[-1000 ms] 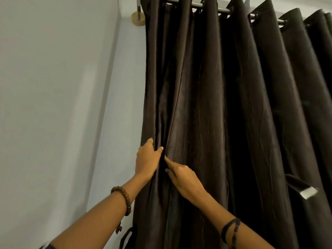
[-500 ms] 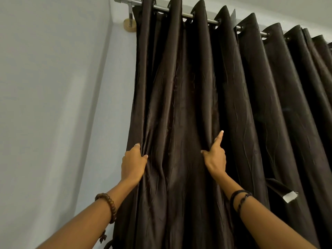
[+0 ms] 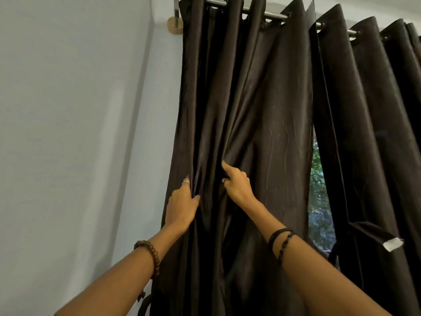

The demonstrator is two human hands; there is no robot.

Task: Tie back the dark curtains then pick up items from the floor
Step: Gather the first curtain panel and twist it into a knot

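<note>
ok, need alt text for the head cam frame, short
Two bare hands gather a dark curtain toward a pale wall: the left hand grips its outer folds, the right hand pinches a fold beside it. A gap to the right shows green leaves outside, and a second dark curtain hangs from the same metal rod.

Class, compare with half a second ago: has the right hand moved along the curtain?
Yes. The right hand, gripping the left curtain, has moved left toward the wall, close to the left hand, opening a gap.
</note>
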